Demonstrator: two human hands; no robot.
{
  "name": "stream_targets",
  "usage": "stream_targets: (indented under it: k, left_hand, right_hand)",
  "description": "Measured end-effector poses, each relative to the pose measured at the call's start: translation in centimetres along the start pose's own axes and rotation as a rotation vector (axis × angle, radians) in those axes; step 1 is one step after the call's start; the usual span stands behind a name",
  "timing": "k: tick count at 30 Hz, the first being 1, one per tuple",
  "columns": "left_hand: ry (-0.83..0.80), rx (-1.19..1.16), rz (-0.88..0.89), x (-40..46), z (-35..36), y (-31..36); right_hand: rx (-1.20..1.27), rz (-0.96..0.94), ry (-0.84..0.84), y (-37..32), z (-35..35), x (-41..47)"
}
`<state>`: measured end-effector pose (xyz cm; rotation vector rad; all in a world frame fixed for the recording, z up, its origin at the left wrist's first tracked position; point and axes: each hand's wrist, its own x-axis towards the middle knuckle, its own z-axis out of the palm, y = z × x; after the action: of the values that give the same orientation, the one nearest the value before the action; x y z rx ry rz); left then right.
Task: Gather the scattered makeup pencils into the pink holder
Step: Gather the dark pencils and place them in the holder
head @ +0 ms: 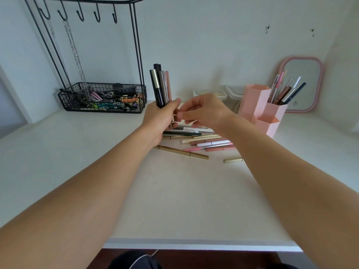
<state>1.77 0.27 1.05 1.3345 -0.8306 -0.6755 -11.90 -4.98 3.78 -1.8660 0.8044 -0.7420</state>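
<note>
My left hand (159,118) grips an upright bundle of makeup pencils (161,86), black, grey and pink ones. My right hand (204,110) is right beside it, its fingertips pinched on a thin gold-tipped pencil at the bundle's lower end. Below both hands, a pile of scattered pencils (202,141) lies on the white table, with a long gold one (182,152) in front. The pink holder (262,111), made of hexagonal tubes, stands to the right and has several pencils (285,92) in its right rear tube.
A black wire rack (103,98) with hooks, chains and hair clips stands at the back left. A pink-framed mirror (303,84) leans on the wall behind the holder. Clear lidded boxes (231,92) sit at the back. The table's front edge (194,243) is near me.
</note>
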Motion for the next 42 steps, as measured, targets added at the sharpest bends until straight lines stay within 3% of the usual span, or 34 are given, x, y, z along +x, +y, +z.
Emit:
stream_targets:
  k: [2,6,9,21,27,31,35,38,42]
  left_hand:
    - [0.014,-0.055,-0.023,0.1,-0.1,0.2]
    - [0.062,-0.171,-0.075,0.3,-0.6,0.5]
    - [0.061,-0.201,-0.103,0.4,-0.8,0.5]
    - [-0.016,-0.203,-0.124,-0.1,-0.6,0.8]
    - [-0.033,-0.156,-0.088,-0.3,-0.4,0.8]
    - [0.004,-0.17,-0.09,-0.5,-0.5,1.1]
    - [0.01,-0.201,-0.078,-0.6,-0.4,1.2]
    - [-0.095,-0.186,-0.089,-0.9,-0.2,1.2]
    - [-0.255,-0.175,-0.115,-1.4,0.4,1.2]
  right_hand:
    - [-0.312,-0.05,-0.041,-0.5,-1.5,0.0]
    - [-0.554,-0.071,-0.235,-0.7,-2.5,-0.5]
    - [-0.7,-0.084,-0.289,-0.1,-1.7,-0.2]
    - [-0.75,-0.11,-0.394,-0.2,-1.6,-0.5]
    - [-0.758,-0.134,-0.333,0.2,-0.7,-0.5]
    - [-0.669,-0.167,-0.26,-0.5,-1.6,-0.3]
    - [-0.412,-0.254,-0.024,-1.2,-3.6,0.2]
    - [-0.033,-0.295,0.112,-1.7,-3.7,0.1]
    - [0.318,-0.262,0.085,-2.2,-2.4,-0.1]
